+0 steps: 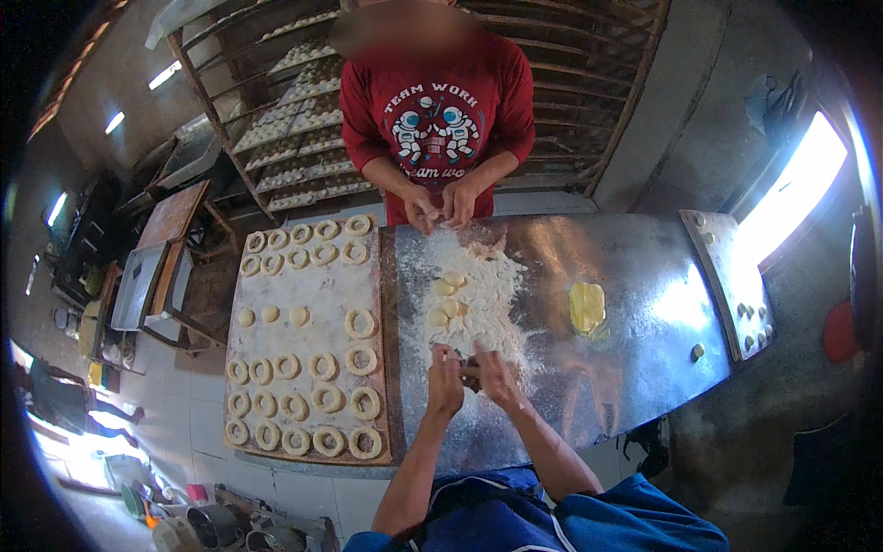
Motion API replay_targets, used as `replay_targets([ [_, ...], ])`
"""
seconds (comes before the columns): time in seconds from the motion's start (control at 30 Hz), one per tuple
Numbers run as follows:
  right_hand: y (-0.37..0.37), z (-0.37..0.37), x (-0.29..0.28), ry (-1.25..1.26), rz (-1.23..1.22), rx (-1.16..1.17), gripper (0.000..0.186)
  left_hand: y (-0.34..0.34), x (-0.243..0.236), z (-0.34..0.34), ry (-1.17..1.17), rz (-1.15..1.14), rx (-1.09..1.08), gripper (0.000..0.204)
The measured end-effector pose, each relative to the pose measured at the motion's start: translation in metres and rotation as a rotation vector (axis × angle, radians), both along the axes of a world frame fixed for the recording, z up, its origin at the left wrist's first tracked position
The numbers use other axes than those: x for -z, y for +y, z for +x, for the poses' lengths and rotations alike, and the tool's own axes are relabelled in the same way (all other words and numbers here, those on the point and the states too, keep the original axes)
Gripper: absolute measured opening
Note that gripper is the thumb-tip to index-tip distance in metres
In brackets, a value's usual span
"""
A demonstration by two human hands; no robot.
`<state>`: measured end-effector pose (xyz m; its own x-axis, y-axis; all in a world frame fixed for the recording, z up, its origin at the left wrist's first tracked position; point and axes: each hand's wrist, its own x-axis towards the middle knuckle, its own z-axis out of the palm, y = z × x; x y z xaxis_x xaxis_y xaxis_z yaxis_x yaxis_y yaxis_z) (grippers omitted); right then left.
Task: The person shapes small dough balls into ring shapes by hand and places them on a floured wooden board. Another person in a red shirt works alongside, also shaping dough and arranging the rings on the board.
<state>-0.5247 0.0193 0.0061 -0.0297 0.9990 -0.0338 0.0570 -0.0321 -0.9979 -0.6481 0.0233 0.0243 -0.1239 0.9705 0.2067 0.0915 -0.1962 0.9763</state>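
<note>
Over the near part of a floured patch [492,294] on the metal table, my left hand [446,379] and my right hand [498,375] are close together. Both have curled fingers that meet around something small, mostly hidden by the fingers and too unclear to name. Just beyond them, several round pale dough pieces [438,317] lie in the flour. To the left, a floured wooden board [303,340] carries rows of dough rings [328,397] and a few flattened dough balls [299,316]. A yellow slab of soft fat or dough [587,307] sits to the right.
Across the table a person in a red shirt [437,101] works with both hands [441,207] together at the far edge. Behind stands a rack [303,120] of dough-filled trays. On the right, a narrow board [722,267] and a small lump [698,350] lie on the metal table [635,377].
</note>
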Motion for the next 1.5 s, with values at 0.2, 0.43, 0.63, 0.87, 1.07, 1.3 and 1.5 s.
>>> replay_targets([
  [0.2,0.009,-0.037,-0.033,-0.100,-0.250,-0.013,0.056,-0.002,0.018,-0.021,-0.836,-0.277,-0.017,0.027],
  [0.43,0.012,-0.100,-0.064,-0.192,-0.096,-0.068,0.065,0.001,0.027,-0.077,-1.002,-0.164,-0.008,0.034],
  [0.63,0.017,-0.153,-0.063,-0.413,-0.108,-0.125,0.064,0.020,0.035,-0.139,-0.327,0.130,-0.067,0.032],
  [0.87,0.035,-0.205,-0.055,-0.193,0.006,-0.343,0.056,0.031,0.040,-0.200,0.044,0.143,-0.218,0.028],
  [1.07,0.055,-0.250,-0.033,-0.062,0.096,-0.175,0.043,0.057,0.024,-0.242,0.240,0.334,-0.362,0.031],
  [1.3,0.101,-0.277,-0.069,-0.740,0.096,-0.205,0.049,0.097,0.009,-0.288,0.495,-0.184,-0.407,0.028],
  [1.5,0.156,-0.314,-0.040,-1.088,0.441,-0.262,0.040,0.113,-0.015,-0.345,1.116,-0.139,-0.702,0.026],
])
